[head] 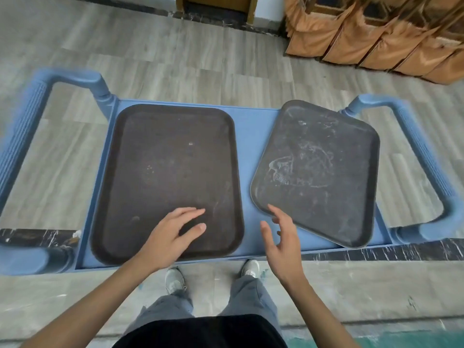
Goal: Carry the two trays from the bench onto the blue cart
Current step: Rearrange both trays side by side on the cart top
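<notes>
The left hand [173, 234] hovers open over the dark brown rectangular plastic tray [165, 177]; the right hand [281, 237], fingers spread and empty, is beside the skewed, scuffed grey tray [319, 169]. Both lie on the blue plastic cart [253, 129], on grey wood-look floor [175, 54]; no writing is readable

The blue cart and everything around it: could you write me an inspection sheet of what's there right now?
Surface: blue cart, top shelf, handles at both ends.
Job's things: left tray lies square; right tray lies skewed, scuffed white.
Clutter: nothing seen.
Grippers: left hand open over the left tray; right hand open beside the right tray's near corner.
Cables: nothing seen.
Surroundings: grey plank floor, orange fabric-covered furniture far right.
</notes>
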`<state>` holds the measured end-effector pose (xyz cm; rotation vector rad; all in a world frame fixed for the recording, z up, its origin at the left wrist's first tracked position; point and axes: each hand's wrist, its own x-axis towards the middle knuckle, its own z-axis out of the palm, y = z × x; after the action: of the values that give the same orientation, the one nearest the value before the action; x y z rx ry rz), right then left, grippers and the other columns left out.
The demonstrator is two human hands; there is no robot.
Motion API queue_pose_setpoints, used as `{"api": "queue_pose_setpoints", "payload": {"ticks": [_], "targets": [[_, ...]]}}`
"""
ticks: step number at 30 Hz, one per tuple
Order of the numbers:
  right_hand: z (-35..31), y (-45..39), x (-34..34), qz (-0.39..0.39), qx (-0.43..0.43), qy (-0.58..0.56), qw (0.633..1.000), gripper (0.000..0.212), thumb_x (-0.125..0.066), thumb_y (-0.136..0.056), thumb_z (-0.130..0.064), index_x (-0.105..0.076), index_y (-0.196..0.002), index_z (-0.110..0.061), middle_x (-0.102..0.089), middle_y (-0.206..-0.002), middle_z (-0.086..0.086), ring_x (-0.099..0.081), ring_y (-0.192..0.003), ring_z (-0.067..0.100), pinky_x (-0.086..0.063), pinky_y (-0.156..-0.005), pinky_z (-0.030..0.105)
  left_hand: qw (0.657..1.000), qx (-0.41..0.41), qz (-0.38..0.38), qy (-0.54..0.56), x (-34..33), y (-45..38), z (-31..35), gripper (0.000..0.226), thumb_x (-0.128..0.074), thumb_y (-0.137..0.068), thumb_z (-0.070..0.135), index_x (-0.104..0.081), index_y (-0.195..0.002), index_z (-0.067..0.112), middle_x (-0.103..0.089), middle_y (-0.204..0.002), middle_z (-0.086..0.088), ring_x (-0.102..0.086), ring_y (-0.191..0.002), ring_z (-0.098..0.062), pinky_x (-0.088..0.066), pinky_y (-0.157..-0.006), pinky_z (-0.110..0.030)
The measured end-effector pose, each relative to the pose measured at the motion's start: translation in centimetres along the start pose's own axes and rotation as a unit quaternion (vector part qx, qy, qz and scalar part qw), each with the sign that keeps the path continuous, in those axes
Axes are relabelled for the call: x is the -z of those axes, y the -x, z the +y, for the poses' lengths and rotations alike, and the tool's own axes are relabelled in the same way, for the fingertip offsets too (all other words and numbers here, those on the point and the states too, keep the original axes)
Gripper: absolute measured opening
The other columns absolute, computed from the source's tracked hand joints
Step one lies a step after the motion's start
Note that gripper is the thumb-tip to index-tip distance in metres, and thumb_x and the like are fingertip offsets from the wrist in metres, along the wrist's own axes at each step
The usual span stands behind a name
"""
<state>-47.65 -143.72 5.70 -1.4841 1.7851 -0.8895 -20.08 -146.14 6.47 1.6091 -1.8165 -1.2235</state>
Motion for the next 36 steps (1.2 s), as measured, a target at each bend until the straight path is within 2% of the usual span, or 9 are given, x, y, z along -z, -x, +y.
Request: {"api": "queue_pose_setpoints", "payload": {"ticks": [3, 6, 12, 15, 19, 23, 31, 34, 36], "targets": [[1.4, -2.3, 4.7, 0.046, -0.052, -0.055, 0.996, 0.039, -0.053, -0.105, -0.035, -0.053, -0.144, -0.031, -0.054, -0.141, -0.013, -0.050, -0.131, 0.007, -0.042, -0.112, 0.042, 0.991, 0.031, -0.019, 0.130, -1.0, -4.6, 3.6, 0.037, -0.053, -0.102, 0.036, -0.060, -0.138, 0.030, -0.056, -0.142, 0.014, -0.046, -0.132, 0.005, -0.029, -0.114, -0.023], [2.9, -5.0, 9.3, 0.091, -0.087, -0.079, 0.989, 0.038, -0.050, -0.106, -0.038, -0.052, -0.144, -0.033, -0.053, -0.145, -0.014, -0.047, -0.132, -0.006, -0.037, -0.116, 0.036, 0.970, 0.087, -0.049, 0.221, -2.5, -9.1, 7.3, 0.040, -0.038, -0.106, 0.041, -0.057, -0.140, 0.034, -0.054, -0.145, 0.013, -0.047, -0.134, -0.004, -0.032, -0.117, -0.039], [7.5, -11.3, 18.3, 0.176, -0.202, -0.169, 0.948, 0.040, -0.043, -0.108, -0.041, -0.054, -0.143, -0.026, -0.057, -0.147, -0.002, -0.051, -0.136, 0.020, -0.037, -0.118, 0.051, 0.944, 0.174, -0.015, 0.278, -5.6, -18.2, 12.5, 0.051, -0.029, -0.103, 0.051, -0.058, -0.138, 0.027, -0.054, -0.145, -0.003, -0.049, -0.130, -0.021, -0.032, -0.109, -0.048], [9.4, -14.3, 22.0, 0.188, -0.229, -0.216, 0.930, 0.044, -0.039, -0.107, -0.044, -0.051, -0.146, -0.026, -0.053, -0.150, 0.000, -0.049, -0.137, 0.019, -0.036, -0.119, 0.049, 0.937, 0.207, 0.024, 0.282, -6.6, -22.8, 13.7, 0.060, -0.023, -0.102, 0.057, -0.056, -0.141, 0.024, -0.054, -0.146, -0.006, -0.050, -0.124, -0.022, -0.033, -0.104, -0.046], [11.4, -18.1, 25.4, 0.159, -0.282, -0.247, 0.913, 0.060, -0.028, -0.105, -0.059, -0.037, -0.157, -0.031, -0.043, -0.158, 0.004, -0.045, -0.139, 0.023, -0.032, -0.118, 0.051, 0.932, 0.239, 0.029, 0.272, -8.4, -26.9, 14.8, 0.066, -0.020, -0.101, 0.062, -0.050, -0.146, 0.025, -0.048, -0.153, -0.006, -0.045, -0.136, -0.026, -0.029, -0.112, -0.050], [12.2, -20.5, 26.9, 0.068, -0.307, -0.301, 0.900, 0.065, -0.023, -0.099, -0.072, -0.036, -0.155, -0.042, -0.055, -0.147, 0.004, -0.055, -0.129, 0.022, -0.044, -0.098, 0.048, 0.918, 0.269, 0.021, 0.290, -9.5, -28.3, 15.1, 0.074, -0.013, -0.098, 0.069, -0.051, -0.146, 0.028, -0.051, -0.151, -0.004, -0.045, -0.137, -0.024, -0.027, -0.114, -0.053], [13.3, -22.1, 28.0, 0.027, -0.327, -0.348, 0.878, 0.068, -0.025, -0.091, -0.082, -0.047, -0.147, -0.051, -0.063, -0.135, 0.001, -0.060, -0.123, 0.026, -0.049, -0.079, 0.048, 0.897, 0.279, 0.014, 0.342, -8.3, -28.2, 15.3, 0.091, -0.013, -0.082, 0.089, -0.063, -0.133, 0.034, -0.065, -0.128, -0.006, -0.061, -0.100, -0.026, -0.042, -0.083, -0.049], [12.9, -22.6, 28.4, 0.012, -0.323, -0.340, 0.883, 0.069, -0.024, -0.090, -0.084, -0.049, -0.145, -0.052, -0.062, -0.137, 0.002, -0.058, -0.124, 0.026, -0.048, -0.082, 0.050, 0.896, 0.277, 0.005, 0.346, -7.5, -27.3, 15.5, 0.097, -0.014, -0.076, 0.094, -0.067, -0.129, 0.033, -0.065, -0.125, -0.010, -0.058, -0.104, -0.031, -0.043, -0.085, -0.054], [12.6, -23.1, 28.6, 0.002, -0.325, -0.339, 0.883, 0.069, -0.023, -0.089, -0.085, -0.051, -0.143, -0.052, -0.061, -0.139, 0.003, -0.056, -0.126, 0.028, -0.045, -0.092, 0.057, 0.895, 0.276, 0.006, 0.350, -7.1, -26.3, 15.6, 0.099, -0.014, -0.074, 0.096, -0.068, -0.129, 0.033, -0.064, -0.129, -0.009, -0.061, -0.108, -0.031, -0.045, -0.086, -0.057]]}}
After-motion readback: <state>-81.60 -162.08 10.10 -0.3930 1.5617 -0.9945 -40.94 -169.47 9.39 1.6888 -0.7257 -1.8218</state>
